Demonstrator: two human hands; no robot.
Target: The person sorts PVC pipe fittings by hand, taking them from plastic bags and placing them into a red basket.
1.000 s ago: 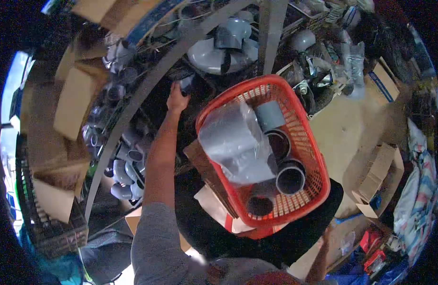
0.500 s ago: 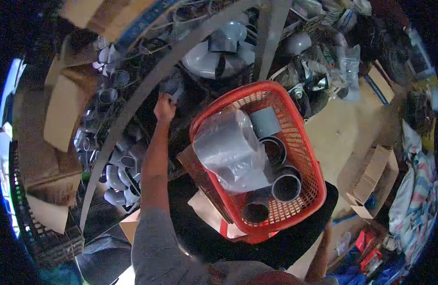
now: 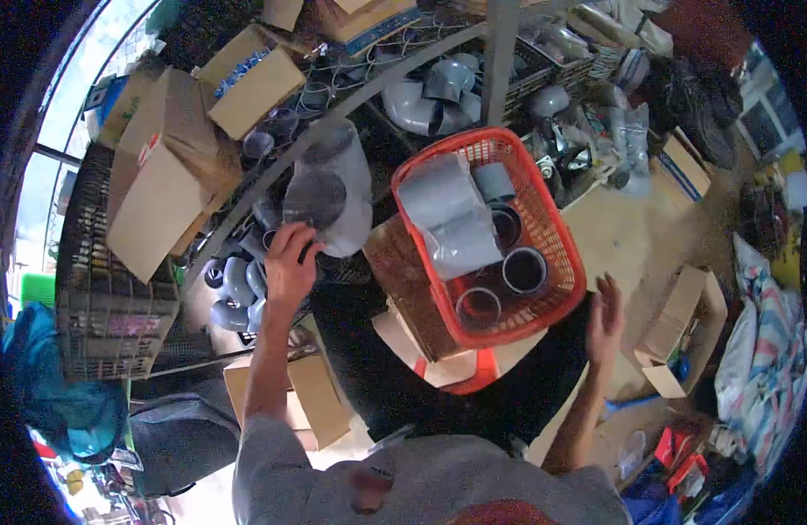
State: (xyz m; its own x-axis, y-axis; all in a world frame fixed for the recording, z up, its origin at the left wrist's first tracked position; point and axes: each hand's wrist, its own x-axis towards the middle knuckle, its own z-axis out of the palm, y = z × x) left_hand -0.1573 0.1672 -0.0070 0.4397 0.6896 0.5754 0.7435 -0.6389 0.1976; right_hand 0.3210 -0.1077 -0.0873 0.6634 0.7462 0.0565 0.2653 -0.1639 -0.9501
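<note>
My left hand (image 3: 291,255) has its fingers closed at the lower edge of a large grey pipe fitting (image 3: 349,184) wrapped in clear plastic, its round dark opening facing my hand. To its right is a red plastic basket (image 3: 556,236). Inside lie a large bagged grey pipe fitting (image 3: 445,197), a small grey pipe piece (image 3: 493,182) and several round-mouthed fittings, one being a grey pipe fitting (image 3: 525,269) at the right. My right hand (image 3: 605,317) is off the basket's lower right side, fingers raised and apart, holding nothing.
Grey pipe elbows (image 3: 239,293) lie left of my left arm, and larger elbows (image 3: 412,107) sit behind the metal frame bar (image 3: 499,61). Cardboard boxes (image 3: 163,188) and a dark plastic crate (image 3: 115,297) stand at the left. An open carton (image 3: 683,328) is at the right.
The bagged fitting has come up into clear view at my left hand, which is now lower and nearer my body. My right hand has risen beside the basket. The view has shifted.
</note>
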